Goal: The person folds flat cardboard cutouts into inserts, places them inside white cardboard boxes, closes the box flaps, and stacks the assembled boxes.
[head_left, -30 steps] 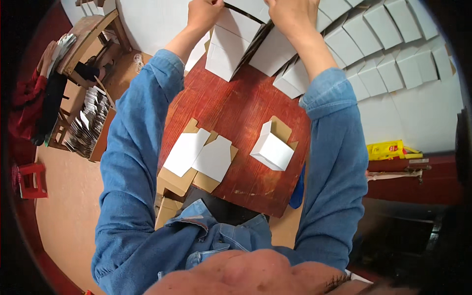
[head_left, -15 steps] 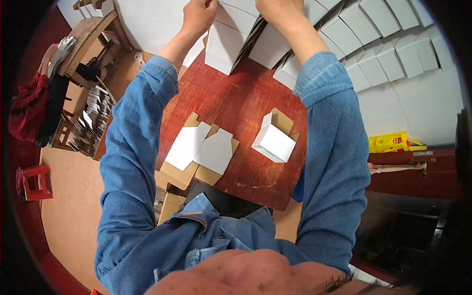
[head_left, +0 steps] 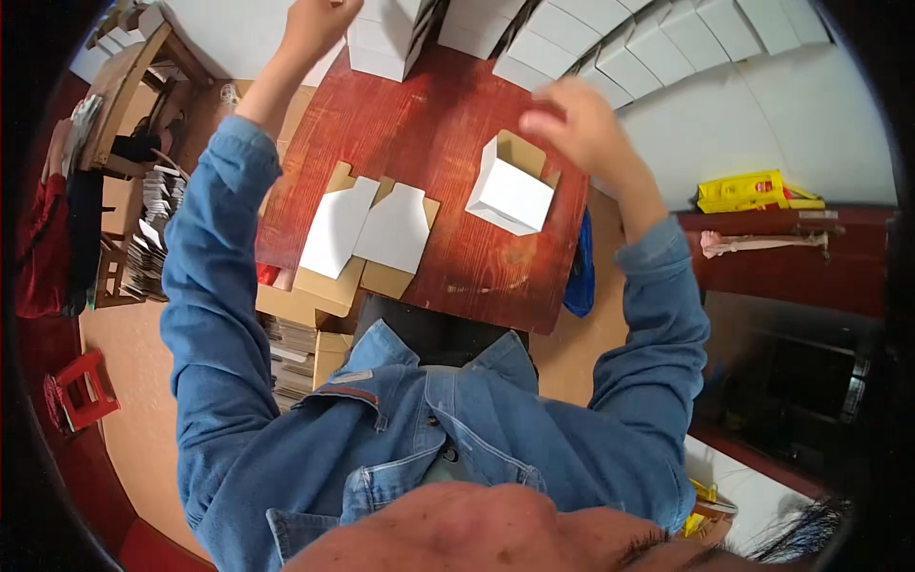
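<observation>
At the top edge, my left hand (head_left: 322, 27) is beside the left end of a row of white boxes (head_left: 378, 46). Its fingers look curled, the picture's edge cuts part of them off, and I cannot make out anything in them. My right hand (head_left: 583, 122) hangs over the table's right side, slightly blurred, thumb apart from the fingers and nothing held. Just below and left of it stands a small white carton (head_left: 515, 194) with brown inner flaps raised. Two flat, unfolded carton blanks, one on the left (head_left: 335, 227) and one on the right (head_left: 396, 229), overlap near the table's front left.
The red wooden table (head_left: 457, 276) fills the middle. More white boxes (head_left: 658, 52) are stacked along the back right. Flat cardboard (head_left: 289, 353) is packed in a box at the lower left. Another person's red sleeve (head_left: 43, 224) shows at far left, near a red stool (head_left: 86, 391).
My right hand has come away from the white boxes at the back, toward me and right. The whole view has shifted, with the table now higher and further left. The carton and blanks stay put.
</observation>
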Demonstrator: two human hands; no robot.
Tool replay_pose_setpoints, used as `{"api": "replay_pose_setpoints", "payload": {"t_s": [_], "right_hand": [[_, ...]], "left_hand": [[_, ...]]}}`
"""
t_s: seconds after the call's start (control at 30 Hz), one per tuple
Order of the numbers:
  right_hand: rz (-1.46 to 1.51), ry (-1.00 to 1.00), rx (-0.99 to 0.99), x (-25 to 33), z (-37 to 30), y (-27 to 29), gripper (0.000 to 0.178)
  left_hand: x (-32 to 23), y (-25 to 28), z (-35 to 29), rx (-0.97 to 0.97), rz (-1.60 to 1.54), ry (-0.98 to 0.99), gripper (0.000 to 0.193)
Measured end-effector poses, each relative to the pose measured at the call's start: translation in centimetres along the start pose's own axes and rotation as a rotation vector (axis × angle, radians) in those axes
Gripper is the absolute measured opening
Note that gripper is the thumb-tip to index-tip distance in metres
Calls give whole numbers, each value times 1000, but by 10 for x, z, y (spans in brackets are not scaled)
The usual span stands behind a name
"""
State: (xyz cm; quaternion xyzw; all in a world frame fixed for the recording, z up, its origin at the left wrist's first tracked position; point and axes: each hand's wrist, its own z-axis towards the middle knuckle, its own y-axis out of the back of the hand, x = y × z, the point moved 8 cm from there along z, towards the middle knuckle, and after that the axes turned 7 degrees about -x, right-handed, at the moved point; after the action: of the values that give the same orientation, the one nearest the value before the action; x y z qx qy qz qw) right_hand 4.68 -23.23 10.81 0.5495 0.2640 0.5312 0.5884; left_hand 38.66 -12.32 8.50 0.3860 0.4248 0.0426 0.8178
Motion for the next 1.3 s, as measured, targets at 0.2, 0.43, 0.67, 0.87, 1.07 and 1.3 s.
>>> {"api": "replay_pose_setpoints", "payload": {"t_s": [0.2, 0.43, 0.67, 0.87, 1.07, 1.3], "right_hand": [[-77, -394, 501, -46, -96, -96, 60], [380, -393, 271, -61, -94, -80, 23], [84, -61, -721, 42, 32, 156, 20], [-53, 53, -874, 114, 171, 205, 24], [-525, -164, -485, 146, 253, 148, 18], [-647, -121, -439, 129, 276, 125, 19]], "left_hand": [[1, -61, -130, 296, -186, -373, 17], [-9, -53, -196, 553, -351, -330, 10], [-6, -4, -144, 237, -326, -344, 10], [-23, 22, -123, 156, -376, -242, 8], [-17, 19, -146, 175, -422, -351, 8], [-4, 22, -183, 264, -416, -399, 7]]}}
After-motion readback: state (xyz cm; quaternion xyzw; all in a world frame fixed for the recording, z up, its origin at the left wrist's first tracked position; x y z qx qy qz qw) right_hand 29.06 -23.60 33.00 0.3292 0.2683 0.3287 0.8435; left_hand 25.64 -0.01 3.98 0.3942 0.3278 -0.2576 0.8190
